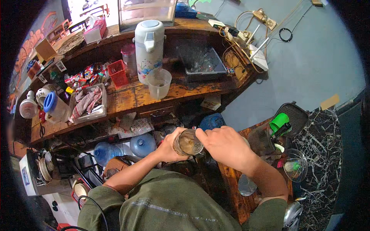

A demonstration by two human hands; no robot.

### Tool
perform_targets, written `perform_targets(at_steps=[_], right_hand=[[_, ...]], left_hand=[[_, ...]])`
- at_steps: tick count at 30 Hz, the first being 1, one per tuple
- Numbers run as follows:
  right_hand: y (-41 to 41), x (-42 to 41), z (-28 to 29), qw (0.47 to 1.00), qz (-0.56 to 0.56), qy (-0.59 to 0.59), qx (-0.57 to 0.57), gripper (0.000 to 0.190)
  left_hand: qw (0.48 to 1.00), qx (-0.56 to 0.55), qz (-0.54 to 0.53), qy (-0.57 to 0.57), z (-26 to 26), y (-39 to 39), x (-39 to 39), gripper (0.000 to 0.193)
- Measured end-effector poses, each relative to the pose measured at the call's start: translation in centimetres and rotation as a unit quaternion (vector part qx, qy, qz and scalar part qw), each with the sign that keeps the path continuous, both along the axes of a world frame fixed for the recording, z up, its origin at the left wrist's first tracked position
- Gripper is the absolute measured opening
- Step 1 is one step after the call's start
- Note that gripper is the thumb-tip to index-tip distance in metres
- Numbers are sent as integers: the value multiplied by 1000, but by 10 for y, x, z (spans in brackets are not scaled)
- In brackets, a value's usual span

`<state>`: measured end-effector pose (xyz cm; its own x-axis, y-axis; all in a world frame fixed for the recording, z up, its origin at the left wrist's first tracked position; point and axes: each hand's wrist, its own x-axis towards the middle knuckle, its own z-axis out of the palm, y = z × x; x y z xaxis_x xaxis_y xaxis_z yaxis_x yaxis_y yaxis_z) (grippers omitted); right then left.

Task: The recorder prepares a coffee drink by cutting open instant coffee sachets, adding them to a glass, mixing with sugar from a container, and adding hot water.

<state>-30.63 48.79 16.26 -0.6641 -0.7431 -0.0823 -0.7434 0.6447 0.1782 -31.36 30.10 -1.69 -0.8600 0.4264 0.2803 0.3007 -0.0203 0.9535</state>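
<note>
My left hand (171,147) is closed around a clear glass (189,142) in front of my chest; something pale brown shows inside it. At the glass's right rim is my right hand (228,145), its fingers curled; whether it holds something small is hidden. Beyond my hands, on the wooden counter, a translucent plastic measuring jug (159,83) stands in front of a white flowered pump thermos (149,52). To the left of them are a red plastic basket (118,74) and a plastic tub (103,111) with a striped cloth (88,103).
A black bin (205,75) sits at the counter's right part. Blue water gallon bottles (142,145) lie below the counter. At right, a wooden surface (229,184) carries a round metal lid (247,184), beside a container with a green cup (279,122) and a wire strainer (295,166).
</note>
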Motion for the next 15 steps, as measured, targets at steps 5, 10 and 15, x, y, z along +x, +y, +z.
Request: perform_targets(at_steps=[5, 10, 15], right_hand=[[-1, 8, 0, 998, -20, -61, 3, 19], [-3, 7, 4, 993, -80, -58, 57, 20], [-2, 4, -10, 999, -27, -3, -35, 19]], left_hand=[[1000, -15, -5, 24, 3, 2, -1, 78], [1000, -15, -12, 10, 4, 3, -1, 80], [999, -23, -1, 26, 1, 7, -2, 81]])
